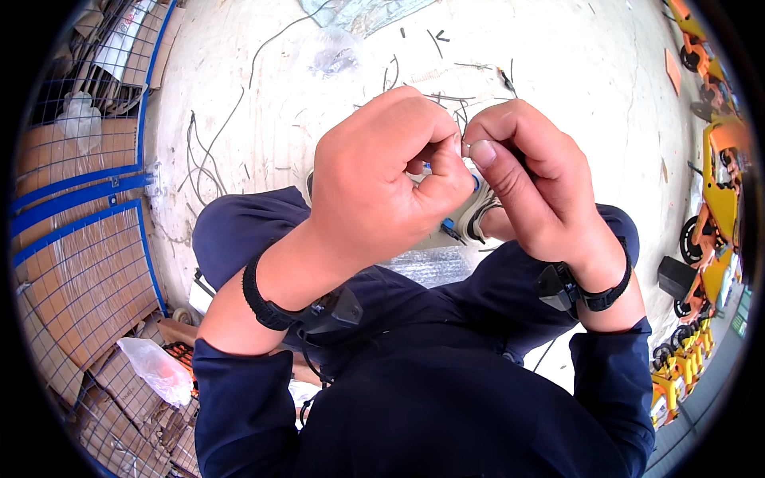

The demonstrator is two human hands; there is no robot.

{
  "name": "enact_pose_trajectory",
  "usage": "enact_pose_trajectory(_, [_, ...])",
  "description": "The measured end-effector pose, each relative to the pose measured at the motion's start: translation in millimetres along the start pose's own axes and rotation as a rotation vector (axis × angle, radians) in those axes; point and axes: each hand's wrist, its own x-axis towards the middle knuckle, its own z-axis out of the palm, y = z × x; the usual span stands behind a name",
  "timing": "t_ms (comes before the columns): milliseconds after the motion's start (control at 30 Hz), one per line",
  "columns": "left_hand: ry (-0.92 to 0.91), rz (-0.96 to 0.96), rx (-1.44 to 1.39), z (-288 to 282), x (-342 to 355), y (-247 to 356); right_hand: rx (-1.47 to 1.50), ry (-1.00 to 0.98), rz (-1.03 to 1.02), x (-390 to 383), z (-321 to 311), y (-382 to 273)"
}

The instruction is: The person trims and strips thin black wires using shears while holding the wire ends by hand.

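Both hands are raised close to the camera at the centre of the view, fingertips meeting just above the middle. The left hand (382, 179) is curled into a loose fist, its thumb and forefinger pinched shut toward the right hand (530, 183), which is also closed narrow, thumb pressed against the forefinger. Between the two pinches sits a thin dark wire (463, 119), so fine that only a short piece shows at 12 o'clock from the fingertips; how far it runs inside either grip cannot be told. Each wrist wears a black strap, the left strap (263, 299) at 7 o'clock from its hand and the right strap (610, 291) at 5 o'clock from its hand, each carrying a small dark box. Below the hands are the person's dark blue sleeves and trousers (414, 398), filling the 6 o'clock part of the view. The pale floor (574, 72) beyond, toward 12 o'clock, is strewn with loose wire offcuts (211, 151). At 9 o'clock stand blue wire cages (80, 239) holding flattened cardboard, and at 3 o'clock a row of orange and yellow toy motorbikes (717, 199) lines the rim.
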Motion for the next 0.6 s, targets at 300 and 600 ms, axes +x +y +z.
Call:
enact_pose_trajectory(300, [-0.021,-0.099,-0.189,-7.9,-0.8,-3.6,0.228,-0.054,0.132,-1.1,-6.3,-7.1])
enact_pose_trajectory(600, [-0.249,-0.293,-0.431,-11.7,-1.7,5.3,0.742,-0.097,0.450,1.2,-20.6,-12.0])
